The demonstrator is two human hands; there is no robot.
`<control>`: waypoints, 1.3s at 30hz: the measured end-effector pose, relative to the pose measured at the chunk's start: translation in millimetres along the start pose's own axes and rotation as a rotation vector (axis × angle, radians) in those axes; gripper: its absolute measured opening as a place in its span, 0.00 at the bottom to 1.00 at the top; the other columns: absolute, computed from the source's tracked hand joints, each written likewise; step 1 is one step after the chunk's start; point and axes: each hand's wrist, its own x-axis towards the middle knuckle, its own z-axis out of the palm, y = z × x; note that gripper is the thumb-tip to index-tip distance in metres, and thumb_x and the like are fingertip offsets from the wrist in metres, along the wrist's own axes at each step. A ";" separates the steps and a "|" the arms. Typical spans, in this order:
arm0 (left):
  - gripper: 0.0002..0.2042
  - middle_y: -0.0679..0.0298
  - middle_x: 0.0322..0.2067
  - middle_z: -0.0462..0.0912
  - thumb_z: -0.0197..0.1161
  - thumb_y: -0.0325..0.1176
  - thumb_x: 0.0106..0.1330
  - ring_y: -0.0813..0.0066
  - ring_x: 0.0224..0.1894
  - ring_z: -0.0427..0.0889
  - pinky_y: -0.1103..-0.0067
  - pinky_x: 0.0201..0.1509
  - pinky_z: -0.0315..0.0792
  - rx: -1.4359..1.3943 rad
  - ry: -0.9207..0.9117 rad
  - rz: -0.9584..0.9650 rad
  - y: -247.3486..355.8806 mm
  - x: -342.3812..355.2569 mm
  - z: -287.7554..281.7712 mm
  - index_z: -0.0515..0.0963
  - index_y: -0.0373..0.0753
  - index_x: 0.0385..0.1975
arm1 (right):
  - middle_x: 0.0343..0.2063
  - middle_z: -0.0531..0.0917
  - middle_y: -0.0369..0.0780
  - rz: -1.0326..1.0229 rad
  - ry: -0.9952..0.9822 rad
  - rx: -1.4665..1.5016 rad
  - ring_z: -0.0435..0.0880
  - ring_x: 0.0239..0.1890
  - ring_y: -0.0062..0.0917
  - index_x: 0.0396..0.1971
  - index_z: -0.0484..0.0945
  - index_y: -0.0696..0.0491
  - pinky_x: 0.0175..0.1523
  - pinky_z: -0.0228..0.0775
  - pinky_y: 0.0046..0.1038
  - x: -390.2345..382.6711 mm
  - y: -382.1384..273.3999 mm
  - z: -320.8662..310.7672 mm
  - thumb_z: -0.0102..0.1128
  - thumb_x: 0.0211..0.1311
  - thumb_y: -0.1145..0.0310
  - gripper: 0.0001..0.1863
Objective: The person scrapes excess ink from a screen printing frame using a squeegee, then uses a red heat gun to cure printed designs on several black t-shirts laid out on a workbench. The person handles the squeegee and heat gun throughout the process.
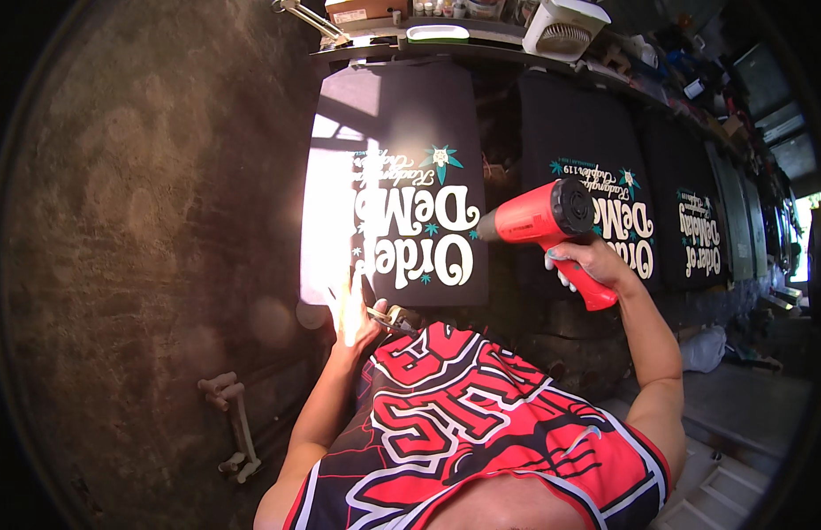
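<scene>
My right hand (587, 263) is wrapped round the grip of a red heat gun (527, 215) with a black rear cap. Its dark nozzle points left, close over the right edge of a black printed shirt panel (402, 115) lying flat on a board. White lettering (441, 234) and small teal leaf shapes cover the panel's near half. At the panel's near edge is my left hand (350, 316), fingers stretched forward and thumb apart, partly washed out by sunlight. A metal fitting (395, 316) sits beside that thumb.
More printed black panels (578, 124) line up to the right. Along the back runs a shelf with a white fan heater-like box (565, 31), a green-rimmed tray (437, 34) and small jars. A rough brown wall or floor (154, 194) fills the left, with a pipe-like bracket (238, 424).
</scene>
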 end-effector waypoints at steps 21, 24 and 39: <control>0.50 0.37 0.72 0.59 0.69 0.55 0.59 0.41 0.76 0.54 0.39 0.76 0.36 0.060 0.204 -0.083 -84.9 -31.9 -6.0 0.56 0.25 0.72 | 0.30 0.84 0.39 0.000 -0.311 0.033 0.81 0.21 0.21 0.48 0.80 0.56 0.24 0.74 0.24 54.9 -14.3 137.1 0.66 0.65 0.65 0.15; 0.53 0.38 0.73 0.55 0.69 0.57 0.58 0.42 0.78 0.50 0.40 0.77 0.36 0.022 0.269 -0.131 -95.8 -36.6 -12.6 0.53 0.26 0.73 | 0.29 0.84 0.39 0.025 -0.378 0.049 0.80 0.20 0.21 0.47 0.80 0.57 0.24 0.74 0.25 74.1 -16.9 171.5 0.65 0.66 0.64 0.16; 0.45 0.42 0.75 0.50 0.62 0.51 0.62 0.44 0.78 0.47 0.40 0.77 0.38 0.138 0.197 -0.136 -127.9 -22.3 -23.9 0.56 0.25 0.72 | 0.27 0.85 0.40 -0.346 0.077 0.089 0.83 0.23 0.23 0.38 0.84 0.60 0.29 0.78 0.28 226.4 -87.7 211.6 0.59 0.68 0.62 0.15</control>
